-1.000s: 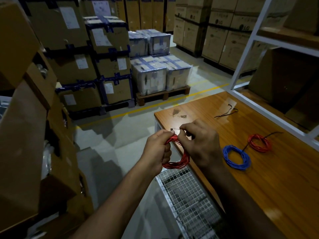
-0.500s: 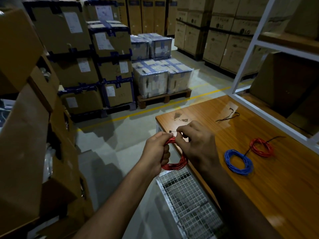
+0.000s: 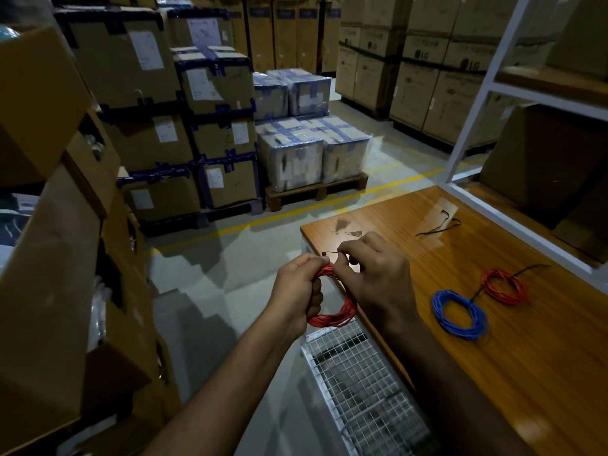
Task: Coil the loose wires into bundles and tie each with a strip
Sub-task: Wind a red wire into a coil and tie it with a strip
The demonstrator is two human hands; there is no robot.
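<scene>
Glossy wood table; white wire-mesh basket; cardboard boxes

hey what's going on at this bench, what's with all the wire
A person is bundling wire in a warehouse. Their left hand grips a red wire coil held off the edge of the wooden table, while the right hand pinches a thin black tie strip at the top of the coil. A blue coil and a second red coil lie on the table, with spare black strips farther back.
</scene>
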